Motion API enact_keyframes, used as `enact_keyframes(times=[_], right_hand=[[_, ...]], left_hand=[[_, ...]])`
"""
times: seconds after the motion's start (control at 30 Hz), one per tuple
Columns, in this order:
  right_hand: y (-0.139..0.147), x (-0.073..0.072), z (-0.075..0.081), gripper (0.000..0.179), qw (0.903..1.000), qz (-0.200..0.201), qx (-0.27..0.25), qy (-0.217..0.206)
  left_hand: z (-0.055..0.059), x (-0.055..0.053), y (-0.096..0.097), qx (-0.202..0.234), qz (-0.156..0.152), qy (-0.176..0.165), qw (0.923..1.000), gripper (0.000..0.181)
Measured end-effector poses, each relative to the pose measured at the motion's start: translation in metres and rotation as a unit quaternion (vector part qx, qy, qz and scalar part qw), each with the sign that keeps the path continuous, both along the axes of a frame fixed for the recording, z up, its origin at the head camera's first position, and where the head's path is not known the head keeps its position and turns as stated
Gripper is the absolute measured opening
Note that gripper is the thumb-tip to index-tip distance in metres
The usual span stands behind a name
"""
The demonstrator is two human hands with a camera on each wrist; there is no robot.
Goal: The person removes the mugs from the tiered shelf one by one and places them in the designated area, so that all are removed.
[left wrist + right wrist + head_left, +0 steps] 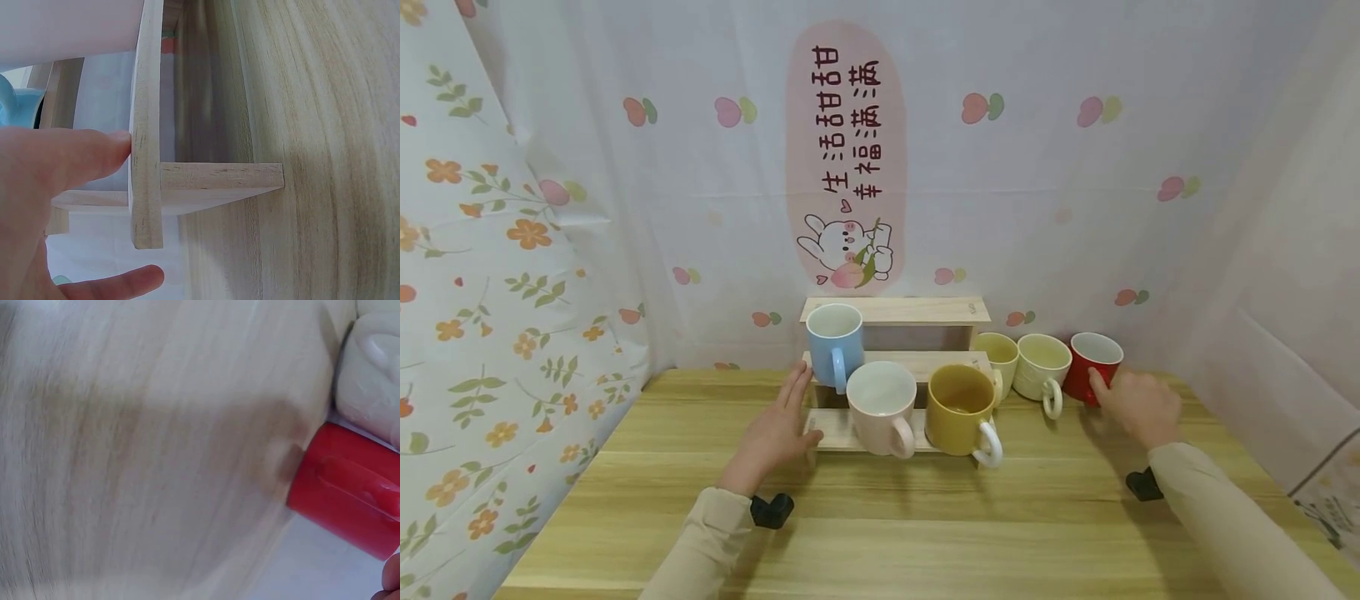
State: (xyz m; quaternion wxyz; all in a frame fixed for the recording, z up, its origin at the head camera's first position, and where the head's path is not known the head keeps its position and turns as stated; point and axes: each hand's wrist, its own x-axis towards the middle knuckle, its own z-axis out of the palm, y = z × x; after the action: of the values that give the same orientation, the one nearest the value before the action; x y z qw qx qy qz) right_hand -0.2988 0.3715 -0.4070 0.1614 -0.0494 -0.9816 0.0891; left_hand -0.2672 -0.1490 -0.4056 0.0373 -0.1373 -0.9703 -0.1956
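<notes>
My left hand [775,433] is at the left end of the wooden rack [895,310], fingers extended along its side. In the left wrist view its thumb [94,153] touches the edge of a shelf board [147,125]. A blue mug [835,346] stands on the middle shelf beside the fingers. On the lowest shelf are a pale pink mug [880,408] and a mustard mug [958,408] with a white handle. My right hand [1142,408] reaches to the red mug [1093,367], a finger close by its handle. In the right wrist view only fingertips [392,575] show, beside the mug; its handle looks ungripped.
Left of the red mug stand a cream mug [1042,367] and a yellow mug [997,358], partly behind the rack. The wooden table [880,542] meets a patterned cloth backdrop [1037,208] behind and at both sides.
</notes>
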Motion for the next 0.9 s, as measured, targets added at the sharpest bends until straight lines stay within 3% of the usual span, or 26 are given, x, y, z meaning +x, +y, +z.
enact_keyframes(times=[0.17,0.43,0.77,0.9], right_hand=[[-0.006,0.003,0.009,0.053,1.0,0.005,0.002,0.002],[-0.028,0.008,0.025,0.045,0.9986,0.029,0.018,-0.041],[-0.056,0.011,0.03,0.039,0.9958,0.073,0.036,0.043],[-0.066,0.014,0.034,0.039,0.9964,0.071,0.027,0.037]], left_hand=[[-0.001,0.0,0.0,-0.002,-0.001,0.001,1.0,0.097],[0.0,0.0,0.0,-0.005,-0.001,0.005,1.0,0.096],[0.0,0.002,-0.002,-0.004,-0.002,0.002,1.0,0.097],[0.001,0.002,-0.001,0.001,-0.004,0.001,1.0,0.096]])
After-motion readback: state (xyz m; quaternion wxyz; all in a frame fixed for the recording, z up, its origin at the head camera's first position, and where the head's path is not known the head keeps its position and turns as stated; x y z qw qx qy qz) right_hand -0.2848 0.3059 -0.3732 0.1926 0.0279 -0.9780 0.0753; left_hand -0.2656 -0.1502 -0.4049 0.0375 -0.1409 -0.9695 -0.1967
